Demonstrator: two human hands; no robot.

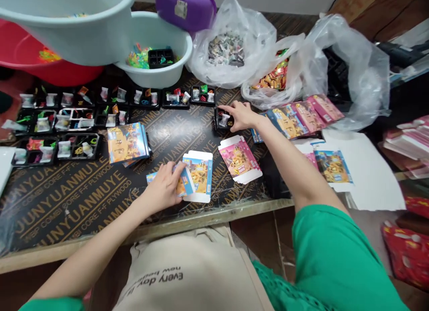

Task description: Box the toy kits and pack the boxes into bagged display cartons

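Note:
My right hand grips a small black plastic tray with its thumb and fingers over the rim; little wrapped pieces lie inside. My left hand is closed round a blue printed carton near the table's front edge. Partly under that carton lies a flat blue carton with its white flaps out. A pink flat carton rests between my two hands, touched by neither. To the left stands a stack of blue cartons.
Filled black trays line the left and back of the table. Behind them are a pale blue tub, a red basin and plastic bags of small packets. More cartons lie at the right.

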